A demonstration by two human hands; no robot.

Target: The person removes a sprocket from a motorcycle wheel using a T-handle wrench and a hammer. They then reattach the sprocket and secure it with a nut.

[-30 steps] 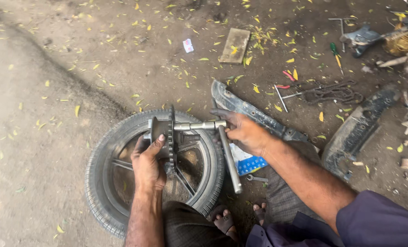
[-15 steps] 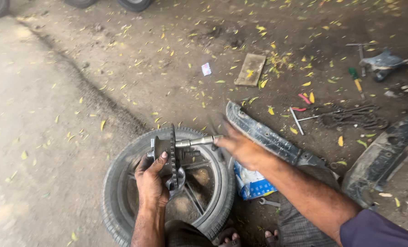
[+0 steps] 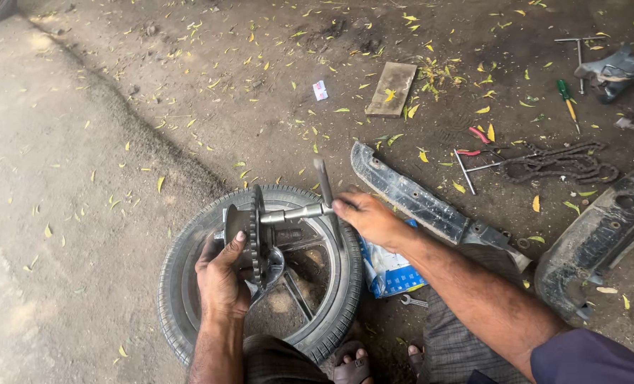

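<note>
While the left hand (image 3: 221, 281) clenches around a toothed sprocket hub (image 3: 249, 231) held upright over the wheel (image 3: 260, 274), the right hand (image 3: 370, 217) grasps a T-handle socket wrench (image 3: 310, 210) whose shaft runs level into the hub's centre. That wheel, tyre still on, lies flat on the dirt floor (image 3: 82, 178) near its lower edge, against the person's feet. Just right of it sits a blue-and-white bag (image 3: 388, 274), a small spanner (image 3: 413, 301), and a long black chain cover (image 3: 420, 199). Farther right lies a loose chain (image 3: 562, 162).
</note>
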